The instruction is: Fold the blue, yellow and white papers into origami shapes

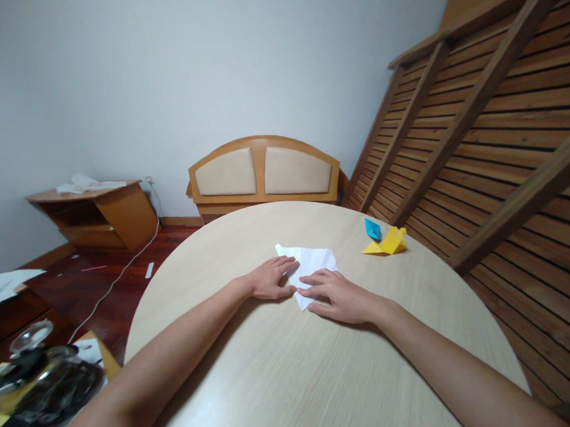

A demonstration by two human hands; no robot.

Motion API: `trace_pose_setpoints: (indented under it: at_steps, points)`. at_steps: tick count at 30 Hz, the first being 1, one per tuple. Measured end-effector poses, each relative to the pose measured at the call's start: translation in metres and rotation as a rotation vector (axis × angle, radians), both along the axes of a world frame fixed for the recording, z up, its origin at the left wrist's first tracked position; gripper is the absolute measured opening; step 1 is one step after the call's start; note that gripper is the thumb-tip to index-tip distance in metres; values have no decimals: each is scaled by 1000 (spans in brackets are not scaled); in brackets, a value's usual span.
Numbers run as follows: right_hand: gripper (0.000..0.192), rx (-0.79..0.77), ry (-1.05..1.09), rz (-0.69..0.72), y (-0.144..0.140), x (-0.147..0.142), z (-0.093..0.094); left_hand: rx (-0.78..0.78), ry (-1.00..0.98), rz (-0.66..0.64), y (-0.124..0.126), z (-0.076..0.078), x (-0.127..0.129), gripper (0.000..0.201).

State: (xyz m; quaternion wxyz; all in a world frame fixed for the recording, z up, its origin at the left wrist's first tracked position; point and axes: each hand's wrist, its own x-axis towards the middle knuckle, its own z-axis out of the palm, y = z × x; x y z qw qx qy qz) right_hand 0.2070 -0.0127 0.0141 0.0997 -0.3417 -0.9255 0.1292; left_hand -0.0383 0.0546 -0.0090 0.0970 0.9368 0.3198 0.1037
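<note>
A white sheet of paper (312,258) with crease lines lies on the round wooden table (286,376), its lower end narrowing to a point. My left hand (273,278) rests on the paper's left edge, fingers stretched out and flat. On the right side, my right hand (337,296) presses down with its fingers spread over the lower part. Both hands hide portions of the sheet. To the right on the table sit a yellow folded paper figure (388,242) and a small blue folded paper piece (373,229) just behind it.
A wooden slatted frame (493,121) leans along the table's right side. Beyond the far edge stands a padded headboard (265,169). At lower left is a glass pot (57,379); a low wooden cabinet (104,216) stands by the wall, near a white cable (118,277).
</note>
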Motion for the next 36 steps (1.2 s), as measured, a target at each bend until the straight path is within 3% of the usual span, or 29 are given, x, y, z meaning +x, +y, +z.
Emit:
trace_pose_setpoints:
  at_steps: [9, 19, 29, 36]
  points:
    - [36, 3, 98, -2, 2, 0, -2, -125, 74, 77, -10, 4, 5, 103]
    - [36, 17, 100, 0, 2, 1, -2, -155, 107, 65, -17, 10, 7, 118]
    - [35, 15, 101, 4, 0, 0, 2, -106, 31, 115, -4, 1, 2, 104]
    - [37, -7, 106, 7, 3, 1, 0, -63, 6, 314, 21, -5, -12, 94]
